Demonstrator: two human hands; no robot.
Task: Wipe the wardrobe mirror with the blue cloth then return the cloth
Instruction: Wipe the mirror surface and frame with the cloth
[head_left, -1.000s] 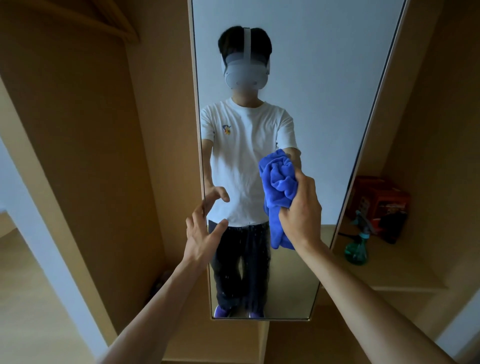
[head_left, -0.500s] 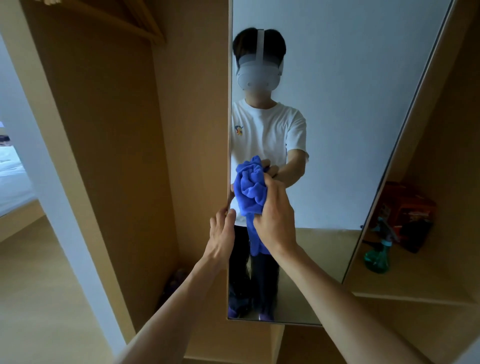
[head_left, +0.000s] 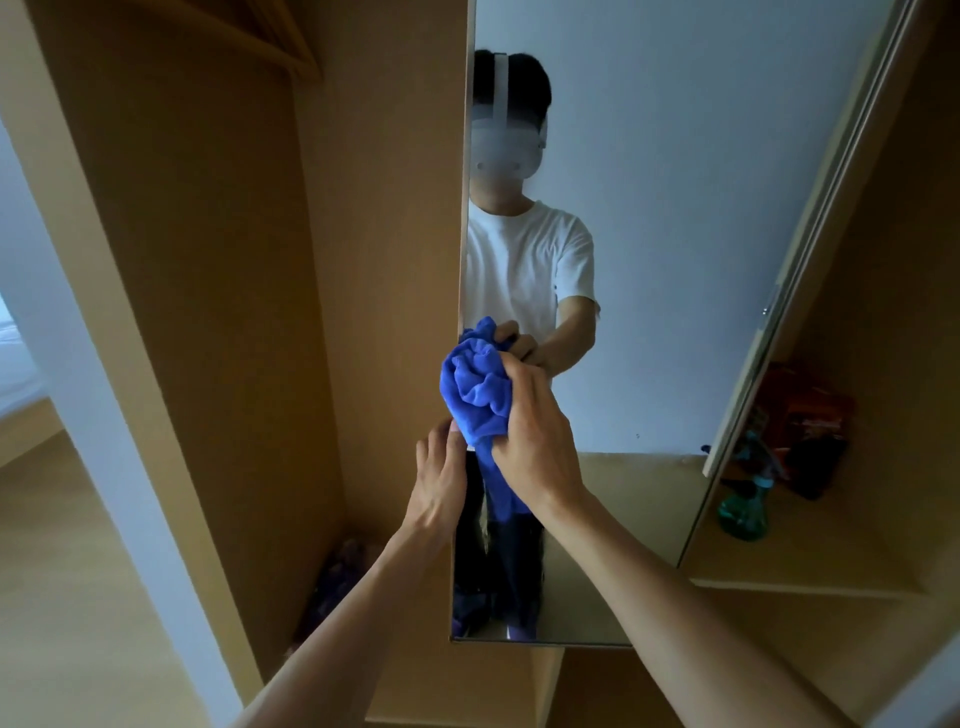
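Two bare hands meet at the left edge of the wardrobe mirror (head_left: 675, 260), near the centre of the frame. The right hand (head_left: 535, 441) grips the bunched blue cloth (head_left: 475, 395), pressing it against the glass by the mirror's left edge. The left hand (head_left: 439, 480), fingers curled, rests at that edge just below the cloth; whether it clasps anything cannot be told. A green spray bottle (head_left: 743, 512) stands on the shelf (head_left: 831, 551) at right.
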